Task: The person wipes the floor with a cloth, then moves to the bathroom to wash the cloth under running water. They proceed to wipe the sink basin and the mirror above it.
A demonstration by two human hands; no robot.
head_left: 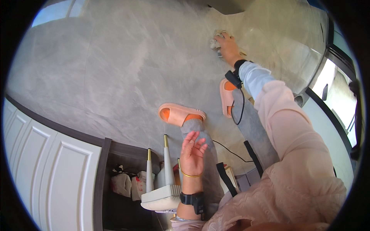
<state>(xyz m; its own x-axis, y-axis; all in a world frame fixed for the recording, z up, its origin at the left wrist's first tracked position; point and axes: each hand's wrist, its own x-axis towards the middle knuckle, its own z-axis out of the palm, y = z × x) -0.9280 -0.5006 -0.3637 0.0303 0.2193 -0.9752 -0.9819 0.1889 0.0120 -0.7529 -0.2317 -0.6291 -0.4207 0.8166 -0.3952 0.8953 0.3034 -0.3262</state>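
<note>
My right hand [228, 44] reaches far out over the grey floor and is closed on a crumpled, light-coloured rag [214, 44]. The rag appears to rest on the floor, and part of it is hidden beneath my fingers. Nearer to me, my left hand [192, 154] hangs palm up with its fingers loosely spread and nothing in it. It is just in front of my grey trouser leg, beside a slipper [181, 114] in peach and orange. The other slipper [226, 98] stands farther right, below my right sleeve.
Marbled grey floor [115, 69] spreads ahead and to the left. White panelled cabinets [65, 173] line the lower left. An upturned stool [162, 194] with white, gold-tipped legs lies by a dark open compartment holding bags [121, 184]. A black cable [235, 154] trails near my legs.
</note>
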